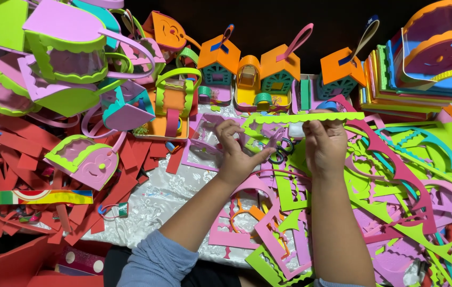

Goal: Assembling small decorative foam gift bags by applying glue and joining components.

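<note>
Both my hands hold a long lime-green foam strip with a scalloped edge (300, 117), stretched level above the table. My left hand (236, 151) pinches its left end between thumb and fingers. My right hand (324, 146) grips the strip near its middle from below. Under the hands lie scissors with blue-green handles (281, 154) on a heap of cut foam scraps (396, 202) in green, pink and purple.
Finished foam houses with orange roofs (268, 74) stand in a row at the back. Purple and green foam baskets (72, 53) pile up at the left over red scraps (18, 159). Stacked foam sheets (401, 90) sit at the back right. A striped ruler (32, 197) lies left.
</note>
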